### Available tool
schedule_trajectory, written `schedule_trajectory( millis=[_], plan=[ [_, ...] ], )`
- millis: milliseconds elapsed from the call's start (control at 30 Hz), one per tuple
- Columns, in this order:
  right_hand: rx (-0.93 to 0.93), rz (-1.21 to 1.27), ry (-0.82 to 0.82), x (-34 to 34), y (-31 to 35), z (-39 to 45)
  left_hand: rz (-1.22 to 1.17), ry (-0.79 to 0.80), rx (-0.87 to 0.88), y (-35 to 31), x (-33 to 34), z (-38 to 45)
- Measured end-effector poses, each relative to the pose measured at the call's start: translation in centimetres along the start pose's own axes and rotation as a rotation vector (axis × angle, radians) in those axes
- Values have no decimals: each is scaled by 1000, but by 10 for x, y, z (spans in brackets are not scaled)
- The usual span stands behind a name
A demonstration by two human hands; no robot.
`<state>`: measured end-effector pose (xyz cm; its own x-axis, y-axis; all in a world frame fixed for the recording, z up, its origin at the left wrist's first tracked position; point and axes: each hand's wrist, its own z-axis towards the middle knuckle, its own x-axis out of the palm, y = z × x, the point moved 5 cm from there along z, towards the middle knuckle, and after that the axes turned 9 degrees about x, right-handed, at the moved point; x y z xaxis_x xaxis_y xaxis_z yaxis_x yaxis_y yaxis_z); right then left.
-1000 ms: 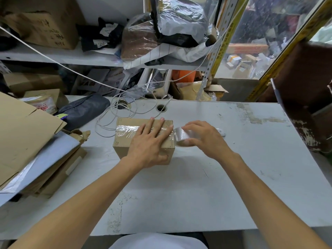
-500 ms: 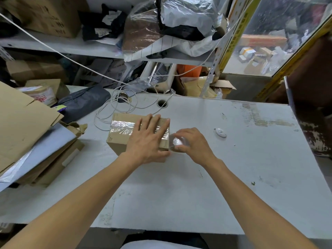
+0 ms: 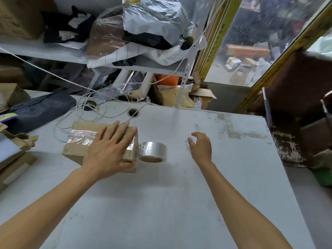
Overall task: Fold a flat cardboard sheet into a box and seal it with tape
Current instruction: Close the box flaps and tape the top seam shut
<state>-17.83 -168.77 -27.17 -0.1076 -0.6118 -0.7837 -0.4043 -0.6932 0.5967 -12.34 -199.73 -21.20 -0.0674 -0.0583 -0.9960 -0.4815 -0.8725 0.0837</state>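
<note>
A small brown cardboard box (image 3: 79, 150) lies on the white table (image 3: 161, 203), with a strip of clear tape across its top. My left hand (image 3: 110, 150) presses flat on the box's right half, fingers spread. A roll of clear tape (image 3: 152, 152) lies on the table against the box's right side, its tape still joined to the box. My right hand (image 3: 200, 147) hovers to the right of the roll, fingers loosely apart, holding nothing.
A coil of white cable (image 3: 79, 114) and a dark pouch (image 3: 39, 110) lie behind the box. Flat cardboard sheets (image 3: 12, 159) are stacked at the left edge. Cluttered shelves (image 3: 53, 53) rise behind the table. A cable hole (image 3: 133, 112) sits near the back edge.
My right hand has let go of the tape roll and moved right, away from it. The roll now rests beside the box. My left hand stays pressed on the box.
</note>
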Motion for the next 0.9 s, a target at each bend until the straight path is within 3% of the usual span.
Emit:
schedule_trajectory(
  millis=[167,333,433,533,633,800,900],
  plan=[
    [165,-360,214,31,-33,36,-9,16,-21,-5,4,14],
    [147,-363,349,44,-35,32,-25,60,-39,-5,0,14],
    [66,-229,320,32,-6,17,-54,79,-38,-6,-2,13],
    [-56,168,191,8,53,-23,-53,102,-45,-7,-1,13],
    [-97,461,270,12,93,-72,-53,93,-48,-7,-1,14],
    [-11,601,341,39,104,-91,-36,73,-61,-7,1,13],
    [-9,557,360,40,103,-85,-33,67,-61,-7,1,13]
  ],
)
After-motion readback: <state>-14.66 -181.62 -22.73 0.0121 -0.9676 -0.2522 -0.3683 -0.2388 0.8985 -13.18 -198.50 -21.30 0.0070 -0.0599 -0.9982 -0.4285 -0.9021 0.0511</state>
